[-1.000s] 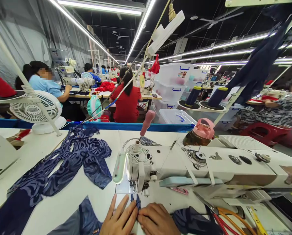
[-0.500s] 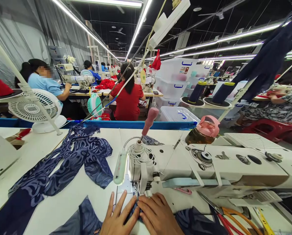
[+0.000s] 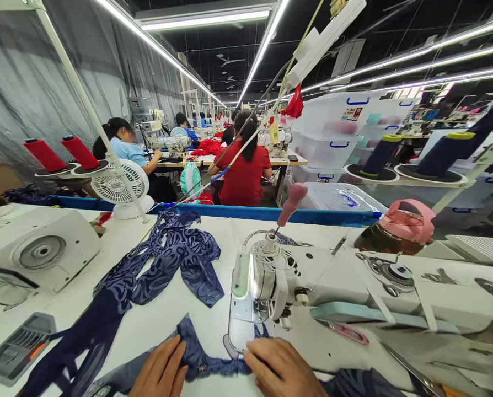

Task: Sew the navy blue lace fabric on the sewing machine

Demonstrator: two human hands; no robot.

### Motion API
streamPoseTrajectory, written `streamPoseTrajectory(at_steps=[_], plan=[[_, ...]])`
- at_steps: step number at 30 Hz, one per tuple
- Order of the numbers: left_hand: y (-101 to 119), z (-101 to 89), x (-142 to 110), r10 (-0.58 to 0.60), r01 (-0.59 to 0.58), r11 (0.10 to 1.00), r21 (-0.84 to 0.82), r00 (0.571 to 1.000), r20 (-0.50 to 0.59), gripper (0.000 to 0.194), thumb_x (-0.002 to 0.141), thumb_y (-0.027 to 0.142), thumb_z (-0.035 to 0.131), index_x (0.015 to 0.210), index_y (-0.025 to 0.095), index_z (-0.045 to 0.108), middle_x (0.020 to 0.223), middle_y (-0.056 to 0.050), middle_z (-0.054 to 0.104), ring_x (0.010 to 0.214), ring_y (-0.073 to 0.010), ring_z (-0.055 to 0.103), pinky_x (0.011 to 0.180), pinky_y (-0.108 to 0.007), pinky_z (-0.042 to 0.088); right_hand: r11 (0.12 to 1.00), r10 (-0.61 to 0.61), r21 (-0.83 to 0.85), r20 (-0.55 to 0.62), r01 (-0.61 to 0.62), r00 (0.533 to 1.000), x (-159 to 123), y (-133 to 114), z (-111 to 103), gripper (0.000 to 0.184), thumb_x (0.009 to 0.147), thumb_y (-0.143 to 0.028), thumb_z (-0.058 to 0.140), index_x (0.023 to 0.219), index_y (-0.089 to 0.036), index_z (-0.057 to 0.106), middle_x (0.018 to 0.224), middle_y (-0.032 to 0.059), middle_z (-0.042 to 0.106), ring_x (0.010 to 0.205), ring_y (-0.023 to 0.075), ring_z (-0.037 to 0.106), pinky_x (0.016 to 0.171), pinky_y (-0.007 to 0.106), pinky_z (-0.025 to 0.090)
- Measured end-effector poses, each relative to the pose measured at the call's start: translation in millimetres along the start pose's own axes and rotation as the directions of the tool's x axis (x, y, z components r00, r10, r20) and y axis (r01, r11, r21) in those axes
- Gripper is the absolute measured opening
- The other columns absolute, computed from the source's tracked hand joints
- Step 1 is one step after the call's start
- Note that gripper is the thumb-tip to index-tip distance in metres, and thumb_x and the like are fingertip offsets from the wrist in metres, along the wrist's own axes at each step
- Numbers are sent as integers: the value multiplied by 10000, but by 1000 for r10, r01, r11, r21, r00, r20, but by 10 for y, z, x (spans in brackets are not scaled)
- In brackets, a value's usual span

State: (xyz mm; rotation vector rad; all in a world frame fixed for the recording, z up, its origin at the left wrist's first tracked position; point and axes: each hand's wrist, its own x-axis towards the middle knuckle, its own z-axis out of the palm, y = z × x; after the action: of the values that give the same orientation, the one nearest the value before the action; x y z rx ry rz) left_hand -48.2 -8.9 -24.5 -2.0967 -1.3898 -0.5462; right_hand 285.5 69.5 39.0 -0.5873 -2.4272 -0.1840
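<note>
Navy fabric with a scalloped lace edge [image 3: 221, 367] stretches across the white table between my two hands. At its left part, my left hand [image 3: 159, 366] grips the cloth, fingers close together. My right hand [image 3: 282, 364] holds the right end of the lace, its fingertips pressed together on it just in front of the sewing machine [image 3: 271, 286]. A dark scrap of fabric [image 3: 261, 331] shows beneath the needle area, partly hidden behind the right hand. More dark fabric [image 3: 362, 381] lies right of my right hand.
Patterned navy pieces [image 3: 164, 270] lie left of the machine, near a grey tray [image 3: 19, 347]. Scissors [image 3: 412, 366] and a pink clip-like item [image 3: 349, 333] are on the right. A pink-lidded jug [image 3: 407, 226] stands behind the machine. Co-workers sit beyond the blue trough [image 3: 246, 211].
My hands were side by side at the needle; the left has moved left and both have come nearer, with lace now stretched between them. The view has turned left.
</note>
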Motion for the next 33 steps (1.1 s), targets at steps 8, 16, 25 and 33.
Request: streamPoseTrajectory(at_steps=[8,16,25,33], plan=[[550,203,858,145,-163,971,-175,983,-111,265,993,273,465,1113,156,669,1190,-96,732,1054,-194,707,867,-270,579,988,147,41,102,-152,984,29,160,-247,198,1032,-220,462,1122,-205,638,1045,44,722,915,192,639,895,343,444],[804,256,1373,220,-256,942,-218,959,-178,330,995,251,399,1150,144,670,1092,-31,767,956,-165,692,811,-281,522,955,296,-2,-32,-296,955,-164,268,-15,103,965,-224,579,1019,-251,662,856,11,668,840,204,584,869,362,404],[908,356,1389,215,-247,926,-286,967,-140,332,1017,347,423,1172,207,681,1125,7,746,997,-182,614,870,-332,409,943,330,69,-105,-325,938,-201,318,44,200,1015,-224,478,971,-238,673,838,22,639,825,199,567,828,350,362],[881,212,1531,209,-250,916,-314,965,-157,319,1006,336,447,1144,185,693,1104,9,754,982,-176,619,860,-319,395,949,316,38,-75,-314,946,-147,301,-71,216,1016,-195,462,953,-230,666,850,17,642,810,185,589,826,344,378]])
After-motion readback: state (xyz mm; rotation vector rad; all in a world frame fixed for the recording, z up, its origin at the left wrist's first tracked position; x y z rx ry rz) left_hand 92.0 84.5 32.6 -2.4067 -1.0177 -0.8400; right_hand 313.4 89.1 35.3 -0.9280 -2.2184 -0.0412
